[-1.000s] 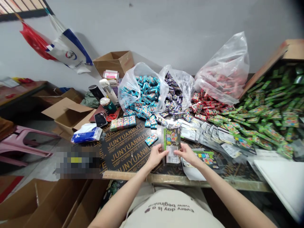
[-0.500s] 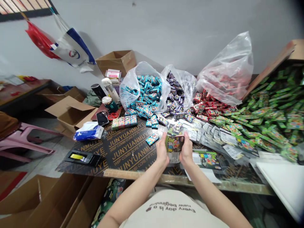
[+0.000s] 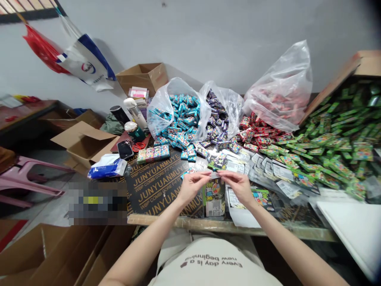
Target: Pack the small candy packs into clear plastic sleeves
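Note:
My left hand and my right hand are both closed in a pinch, at the two sides of the clear top edge of a printed plastic bag. The bag is black and green with colourful print and a pale label low down, and it hangs below my fingers over the table's front part. Left of my left hand lies a small blue box, partly covered by that hand. Beyond the hands is a spread of flat printed bags. Another green-and-black bag lies beside my right wrist.
Clear sacks spill blue boxes, purple boxes and red boxes along the wall. Green boxes heap at right. Scissors, a phone, a tissue pack and a joined row of boxes lie left.
My hands have moved from the bag's sides to its top edge, with the fingers now pinching there. More of the bag's front shows, down to its pale label.

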A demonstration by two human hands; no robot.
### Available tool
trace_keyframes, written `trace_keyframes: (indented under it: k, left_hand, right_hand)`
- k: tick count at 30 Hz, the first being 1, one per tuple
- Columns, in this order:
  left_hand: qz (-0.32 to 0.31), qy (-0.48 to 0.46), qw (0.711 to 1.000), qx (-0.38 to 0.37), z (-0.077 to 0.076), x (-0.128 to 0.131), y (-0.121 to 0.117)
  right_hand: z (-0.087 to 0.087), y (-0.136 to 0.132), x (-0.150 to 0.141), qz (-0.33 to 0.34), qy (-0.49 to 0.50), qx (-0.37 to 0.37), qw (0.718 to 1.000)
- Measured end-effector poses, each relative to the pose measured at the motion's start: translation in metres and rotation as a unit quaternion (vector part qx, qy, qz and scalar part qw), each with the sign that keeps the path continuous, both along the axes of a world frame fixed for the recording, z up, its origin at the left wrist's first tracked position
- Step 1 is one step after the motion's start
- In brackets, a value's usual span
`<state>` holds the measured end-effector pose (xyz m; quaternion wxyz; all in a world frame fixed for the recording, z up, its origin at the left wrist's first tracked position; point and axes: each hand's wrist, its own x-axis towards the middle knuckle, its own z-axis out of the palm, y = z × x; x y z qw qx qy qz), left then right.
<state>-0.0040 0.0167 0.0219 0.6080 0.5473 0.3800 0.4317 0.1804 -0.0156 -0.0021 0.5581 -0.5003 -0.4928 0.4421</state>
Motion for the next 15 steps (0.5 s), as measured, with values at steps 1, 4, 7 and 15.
trace_keyframes:
  k: [1,4,7,15]
  left_hand:
    - [-0.001,-0.009,1.000,-0.016,0.001,-0.002,0.001]
    - [0.010,-0.086,0.991,-0.100,-0.003,-0.003,0.001]
    - [0.016,-0.135,0.978,-0.158,-0.011,0.000,-0.004]
    - [0.016,-0.147,0.952,-0.269,-0.017,0.007,-0.009]
  right_hand:
    - [0.001,-0.002,0.002,0.011,-0.019,0.009,1.000]
    - [0.005,-0.005,0.004,0.012,-0.036,0.008,0.999]
    - [0.007,-0.005,0.000,-0.008,0.000,-0.028,1.000]
    - [0.003,0.005,-0.024,-0.079,0.140,-0.062,0.985]
